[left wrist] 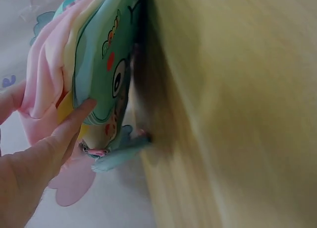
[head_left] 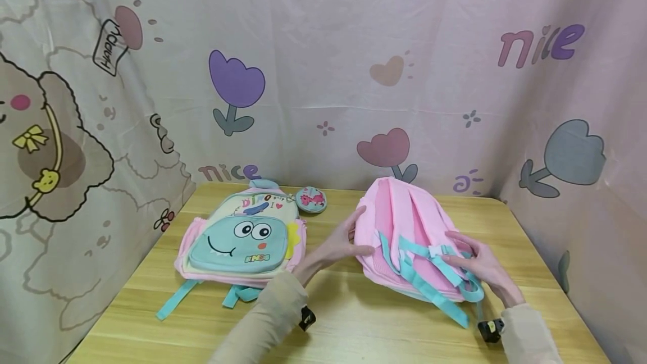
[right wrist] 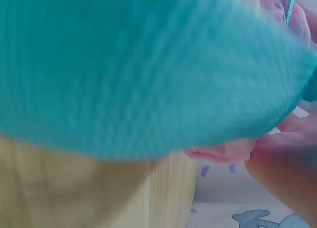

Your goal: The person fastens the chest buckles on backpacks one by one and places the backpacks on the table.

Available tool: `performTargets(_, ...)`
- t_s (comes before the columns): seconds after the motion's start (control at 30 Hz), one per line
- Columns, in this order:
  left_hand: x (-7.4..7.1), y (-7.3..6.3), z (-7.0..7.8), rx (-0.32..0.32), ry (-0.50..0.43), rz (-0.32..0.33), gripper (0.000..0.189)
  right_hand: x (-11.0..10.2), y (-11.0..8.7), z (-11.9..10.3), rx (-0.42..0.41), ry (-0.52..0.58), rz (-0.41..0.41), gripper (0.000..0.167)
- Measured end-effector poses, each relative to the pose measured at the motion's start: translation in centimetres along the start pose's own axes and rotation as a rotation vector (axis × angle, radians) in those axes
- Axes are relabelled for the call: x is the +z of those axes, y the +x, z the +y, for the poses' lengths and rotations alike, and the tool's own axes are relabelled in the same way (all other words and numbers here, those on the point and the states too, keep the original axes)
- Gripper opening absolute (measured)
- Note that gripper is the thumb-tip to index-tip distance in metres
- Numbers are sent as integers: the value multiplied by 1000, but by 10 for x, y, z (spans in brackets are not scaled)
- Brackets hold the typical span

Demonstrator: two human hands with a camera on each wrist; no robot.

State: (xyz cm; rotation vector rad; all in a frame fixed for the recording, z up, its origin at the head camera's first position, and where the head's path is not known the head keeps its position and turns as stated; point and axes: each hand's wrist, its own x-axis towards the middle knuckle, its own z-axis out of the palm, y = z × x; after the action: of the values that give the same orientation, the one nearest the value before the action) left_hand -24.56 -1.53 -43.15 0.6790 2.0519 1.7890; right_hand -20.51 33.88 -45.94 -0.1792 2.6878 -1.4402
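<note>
A pink child's backpack point(head_left: 376, 215) lies with its straps upward on the right half of the table, its teal webbing point(head_left: 434, 296) trailing toward the front. My left hand point(head_left: 338, 243) holds its left side, thumb on the back panel and fingers along the edge. In the left wrist view those fingers point(left wrist: 74, 121) reach the teal front pocket point(left wrist: 101, 89), which has a cartoon face and points down to the table. My right hand point(head_left: 480, 265) grips the opposite side by the strap buckle. A teal strap point(right wrist: 148, 74) fills most of the right wrist view, hiding much of that hand.
To the left, a second backpack point(head_left: 217, 240) lies face up with a smiling dinosaur pocket, its straps sticking out in front. A round teal pouch point(head_left: 311, 200) hangs at its top right. A printed curtain point(head_left: 313, 72) stands behind the wooden table point(head_left: 349, 324).
</note>
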Motion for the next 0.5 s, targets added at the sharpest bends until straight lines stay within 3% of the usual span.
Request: performTargets(0.5,10,-2,-32,-94,-6,-62,101,-7,-1,6,-56,-23,0,59)
